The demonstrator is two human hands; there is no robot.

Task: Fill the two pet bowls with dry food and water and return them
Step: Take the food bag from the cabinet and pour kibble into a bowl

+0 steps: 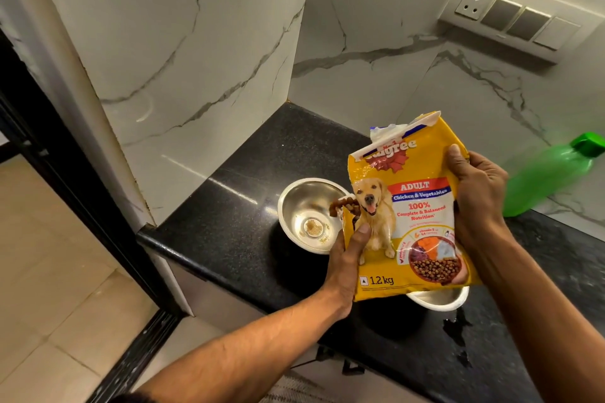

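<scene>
Hands grip a yellow Pedigree dog food bag (409, 216) above a black granite counter (229, 222): the left hand (347, 258) closed on its lower left edge, the right hand (478, 193) closed on its right side. Brown kibble (342, 204) shows at the bag's left edge, over a steel pet bowl (304, 216) holding only crumbs. A second bowl (438, 299) sits nearer, mostly hidden under the bag. A green bottle (553, 173) stands at far right, below a wall switch panel (514, 15).
</scene>
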